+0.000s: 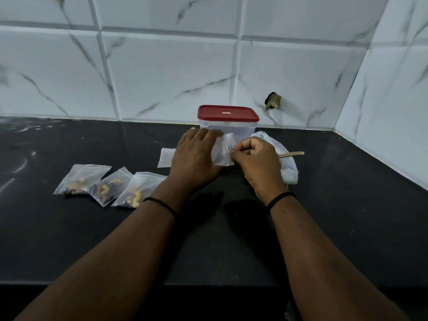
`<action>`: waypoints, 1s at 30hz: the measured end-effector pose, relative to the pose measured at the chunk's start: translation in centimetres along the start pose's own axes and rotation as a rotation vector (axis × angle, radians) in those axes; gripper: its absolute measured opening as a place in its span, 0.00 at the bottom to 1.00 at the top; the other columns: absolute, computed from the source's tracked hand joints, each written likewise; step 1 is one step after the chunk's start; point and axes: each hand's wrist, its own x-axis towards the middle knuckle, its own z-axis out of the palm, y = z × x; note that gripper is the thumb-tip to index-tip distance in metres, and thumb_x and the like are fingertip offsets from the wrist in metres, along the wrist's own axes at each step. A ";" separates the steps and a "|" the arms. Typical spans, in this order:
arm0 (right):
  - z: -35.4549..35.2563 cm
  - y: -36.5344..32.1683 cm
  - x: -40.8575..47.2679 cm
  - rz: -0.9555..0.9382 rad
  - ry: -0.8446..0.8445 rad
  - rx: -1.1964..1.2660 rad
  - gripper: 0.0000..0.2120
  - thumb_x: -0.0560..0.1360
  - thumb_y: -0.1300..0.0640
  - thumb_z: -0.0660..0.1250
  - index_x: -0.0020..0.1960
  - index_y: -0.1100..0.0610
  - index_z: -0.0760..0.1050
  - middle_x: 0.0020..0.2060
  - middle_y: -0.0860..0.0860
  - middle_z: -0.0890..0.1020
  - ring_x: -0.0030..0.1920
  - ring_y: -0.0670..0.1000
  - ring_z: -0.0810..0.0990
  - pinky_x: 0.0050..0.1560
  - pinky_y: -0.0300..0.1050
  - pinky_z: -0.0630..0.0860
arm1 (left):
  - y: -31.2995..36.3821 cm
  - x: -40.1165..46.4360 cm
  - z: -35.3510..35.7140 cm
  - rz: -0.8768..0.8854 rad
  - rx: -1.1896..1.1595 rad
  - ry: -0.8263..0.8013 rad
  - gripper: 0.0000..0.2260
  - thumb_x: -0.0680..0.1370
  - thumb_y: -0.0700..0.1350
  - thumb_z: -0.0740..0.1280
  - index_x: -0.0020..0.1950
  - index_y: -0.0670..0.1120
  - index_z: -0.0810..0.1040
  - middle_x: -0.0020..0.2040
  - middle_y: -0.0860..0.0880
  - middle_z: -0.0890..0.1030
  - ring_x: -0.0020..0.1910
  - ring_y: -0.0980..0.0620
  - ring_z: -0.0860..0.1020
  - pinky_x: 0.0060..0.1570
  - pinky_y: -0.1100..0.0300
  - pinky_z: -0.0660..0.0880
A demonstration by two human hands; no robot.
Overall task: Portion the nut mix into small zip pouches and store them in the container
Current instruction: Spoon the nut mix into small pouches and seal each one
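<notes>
Black stone table (pixel 69 239) carries everything, with broad bare surface in front of your forearms and to the far left; it ends at the white marble-tiled wall (pixel 162 72) behind and a side wall on your right.

Your left hand (pixel 194 156) lies over an empty zip pouch (pixel 223 150), its grip curled on the pouch's left side. Your right hand (pixel 256 163) is clenched, thumb and forefinger pinching the pouch's right edge. The pouch's lower part is hidden by both hands.

The clear container (pixel 228 128) with its red lid (pixel 228 113) on stands just behind the pouch, near the back wall.

Three filled pouches (pixel 105 187) lie in an overlapping row to your left, apart from the hands. A spare empty pouch (pixel 165 157) lies flat, partly under your left hand.

The nut mix bag (pixel 286 162) sits behind your right hand, largely hidden; its contents cannot be made out. A wooden spoon handle (pixel 291 154) sticks out of it, bowl unseen.
</notes>
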 end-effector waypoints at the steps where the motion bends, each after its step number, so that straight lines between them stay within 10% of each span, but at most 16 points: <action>1: -0.1 -0.1 -0.1 -0.065 0.037 -0.105 0.03 0.73 0.58 0.73 0.44 0.55 0.79 0.36 0.45 0.82 0.35 0.40 0.78 0.37 0.30 0.70 | -0.1 0.0 0.1 -0.016 -0.007 0.001 0.30 0.66 0.55 0.77 0.64 0.48 0.75 0.56 0.49 0.79 0.57 0.45 0.76 0.62 0.55 0.67; 7: 0.3 -0.7 -0.9 -0.319 -0.008 -0.236 0.20 0.75 0.36 0.65 0.41 0.53 0.78 0.35 0.45 0.80 0.37 0.44 0.78 0.39 0.37 0.74 | 0.4 0.0 0.3 -0.007 -0.099 -0.020 0.24 0.67 0.55 0.76 0.59 0.48 0.76 0.51 0.49 0.77 0.51 0.49 0.74 0.52 0.59 0.66; 13: -0.1 -0.8 -0.5 -0.298 -0.040 -0.024 0.05 0.79 0.55 0.68 0.45 0.53 0.78 0.38 0.44 0.82 0.40 0.42 0.81 0.43 0.37 0.77 | 0.1 0.1 0.2 -0.011 -0.149 -0.022 0.21 0.70 0.52 0.75 0.60 0.47 0.75 0.51 0.49 0.77 0.50 0.50 0.73 0.51 0.53 0.72; 22: -0.1 -0.3 -0.8 -0.416 -0.094 -0.125 0.08 0.81 0.50 0.65 0.55 0.51 0.81 0.45 0.46 0.85 0.46 0.44 0.83 0.48 0.47 0.81 | -0.3 -0.2 0.0 0.018 -0.190 0.012 0.28 0.68 0.63 0.74 0.62 0.48 0.77 0.55 0.51 0.80 0.54 0.50 0.76 0.57 0.54 0.72; 30: -0.7 -0.2 -0.6 -0.411 -0.069 -0.246 0.32 0.76 0.30 0.56 0.36 0.56 0.81 0.26 0.48 0.74 0.37 0.52 0.76 0.43 0.57 0.76 | -1.3 -0.1 -0.5 -0.002 -0.221 -0.021 0.18 0.67 0.53 0.77 0.54 0.49 0.79 0.46 0.52 0.80 0.47 0.49 0.77 0.45 0.55 0.72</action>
